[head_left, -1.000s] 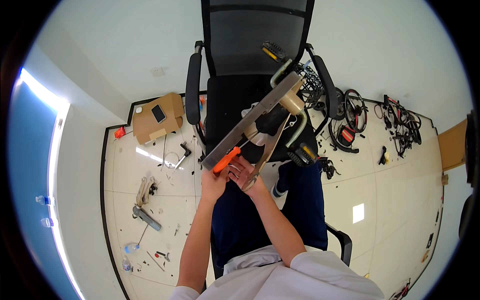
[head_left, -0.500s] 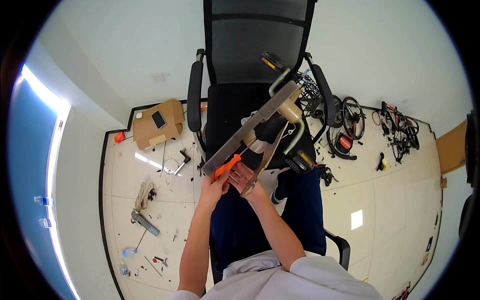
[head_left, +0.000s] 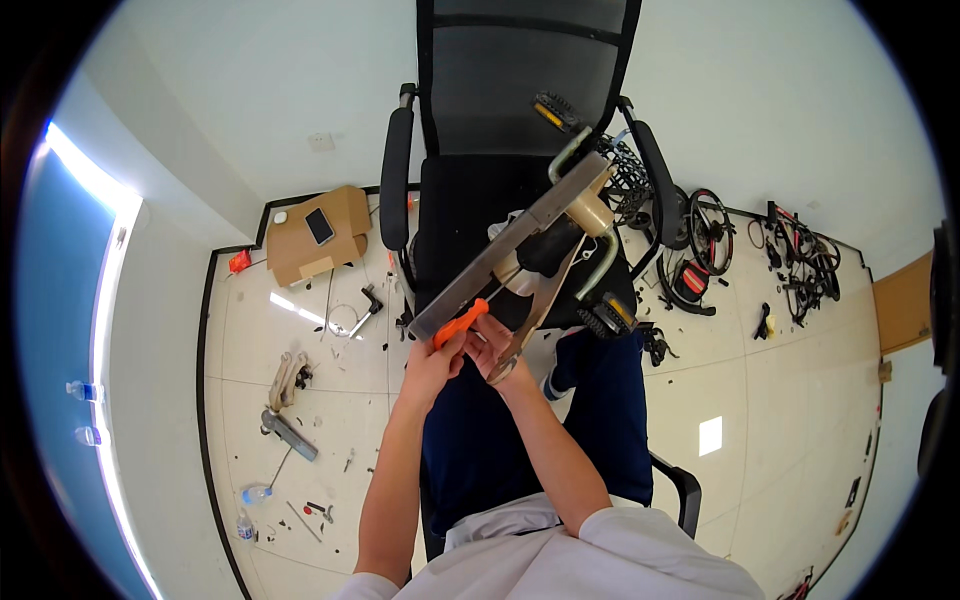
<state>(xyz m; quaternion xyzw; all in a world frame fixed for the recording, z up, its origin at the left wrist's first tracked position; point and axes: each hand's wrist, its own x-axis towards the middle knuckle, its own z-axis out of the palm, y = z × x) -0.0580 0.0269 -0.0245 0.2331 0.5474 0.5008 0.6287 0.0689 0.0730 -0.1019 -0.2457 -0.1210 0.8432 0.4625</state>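
A bicycle frame section rests on the black office chair (head_left: 455, 185) in front of me. It has a long grey chain cover (head_left: 510, 245), a beige tubular part (head_left: 588, 212), bent cranks, an upper pedal (head_left: 557, 111) and a lower pedal (head_left: 608, 316). My left hand (head_left: 432, 368) is closed around an orange tool handle (head_left: 461, 323) by the cover's near end; the tool's working end cannot be made out. Close beside it, my right hand (head_left: 490, 350) has its fingers apart near the handle's rounded end. A brownish curved bar (head_left: 540, 305) of the frame passes over that hand and partly hides it.
Cardboard (head_left: 335, 232) with a phone (head_left: 319, 226) lies on the floor at left. Below it are a grey metal part (head_left: 290, 436), bottles (head_left: 256, 494) and scattered small pieces. Bicycle wheels (head_left: 708, 233) and a dark red frame (head_left: 795, 240) lean at the right wall.
The view has shifted slightly. My right fingers have come up closer to the orange handle's end. The left hand keeps its hold, and the bicycle section stays on the chair.
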